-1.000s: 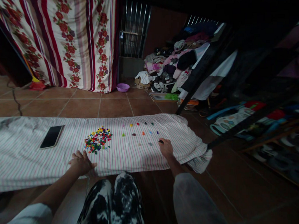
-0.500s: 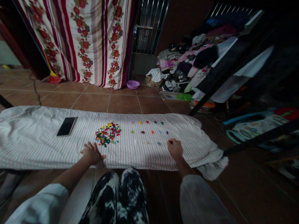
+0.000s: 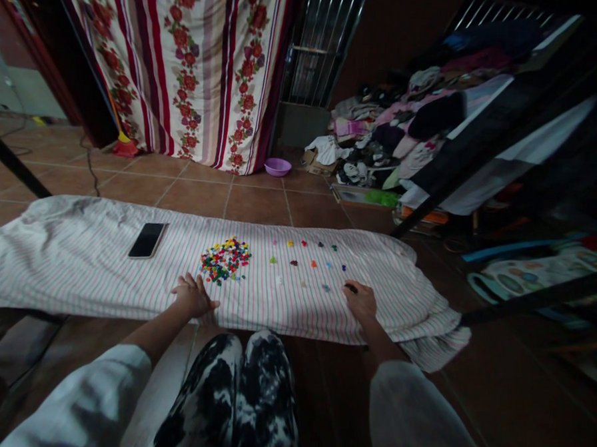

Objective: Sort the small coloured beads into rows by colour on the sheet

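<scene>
Holding a small dark piece (image 3: 350, 288) on striped cloth (image 3: 70, 255)

Right hand (image 3: 361, 302), lower centre-right: fingers closed on the piece. Left hand (image 3: 193, 296), lower centre: open, resting on the cloth. Spaced rows of coloured plastic pieces (image 3: 305, 258) lie centre, beside a mixed heap (image 3: 225, 259). Further left, a black smartphone (image 3: 146, 240). Upper centre, a purple basin (image 3: 278, 166) on the tiled floor (image 3: 257, 205).

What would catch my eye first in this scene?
A heap of small multicoloured pieces sits mid-way along a striped cloth on the tiled floor, with single pieces spaced out to its right. Behind, a red-flowered curtain hangs. The right hand rests by a dark piece.
</scene>
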Demonstrator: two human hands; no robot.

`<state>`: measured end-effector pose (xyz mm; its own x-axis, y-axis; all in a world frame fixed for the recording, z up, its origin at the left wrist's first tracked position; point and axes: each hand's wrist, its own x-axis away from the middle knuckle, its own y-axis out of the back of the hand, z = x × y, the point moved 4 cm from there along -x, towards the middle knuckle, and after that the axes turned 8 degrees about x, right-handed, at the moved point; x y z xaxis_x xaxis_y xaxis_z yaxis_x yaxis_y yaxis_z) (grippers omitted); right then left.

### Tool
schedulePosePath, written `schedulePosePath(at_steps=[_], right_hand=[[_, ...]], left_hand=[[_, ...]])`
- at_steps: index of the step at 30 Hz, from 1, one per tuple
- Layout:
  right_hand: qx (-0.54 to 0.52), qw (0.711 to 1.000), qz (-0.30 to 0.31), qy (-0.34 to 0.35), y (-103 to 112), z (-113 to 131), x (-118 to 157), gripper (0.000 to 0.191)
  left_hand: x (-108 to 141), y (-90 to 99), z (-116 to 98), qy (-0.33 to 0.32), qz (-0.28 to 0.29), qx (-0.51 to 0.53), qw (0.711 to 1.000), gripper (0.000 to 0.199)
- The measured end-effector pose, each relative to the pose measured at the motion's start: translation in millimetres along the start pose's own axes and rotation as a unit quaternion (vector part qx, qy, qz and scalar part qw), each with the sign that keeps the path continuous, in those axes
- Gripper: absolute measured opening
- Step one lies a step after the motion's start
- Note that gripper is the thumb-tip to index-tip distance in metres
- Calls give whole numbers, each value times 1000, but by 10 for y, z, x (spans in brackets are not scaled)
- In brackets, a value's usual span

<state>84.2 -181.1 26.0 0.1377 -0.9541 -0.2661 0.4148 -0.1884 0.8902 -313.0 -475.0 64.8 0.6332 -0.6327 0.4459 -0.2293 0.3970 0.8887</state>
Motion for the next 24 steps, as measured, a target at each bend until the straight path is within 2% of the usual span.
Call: schedulePosePath(at_steps=[3,8,12,15,18,24], right_hand=[[-21,1000,-6,8,19,4,-2,34],[-27,999,-36,-22,130,39,20,39],[-33,997,-65,-33,238,227,14,39],[-54,996,-74,-3,266,542,-16,36],[-84,994,-56,45,217,979,-27,35],[-138,971,65,186,-112,1988,160,32]], left_hand=[[2,-4,-4,2,2,-10,1000,106],[22,16,-12,2,-3,3,1000,101],[30,31,-13,2,-9,22,1000,101],[19,24,-10,3,-14,40,999,100],[17,14,-11,5,-10,35,999,100],[68,47,-29,-8,-14,15,1000,102]])
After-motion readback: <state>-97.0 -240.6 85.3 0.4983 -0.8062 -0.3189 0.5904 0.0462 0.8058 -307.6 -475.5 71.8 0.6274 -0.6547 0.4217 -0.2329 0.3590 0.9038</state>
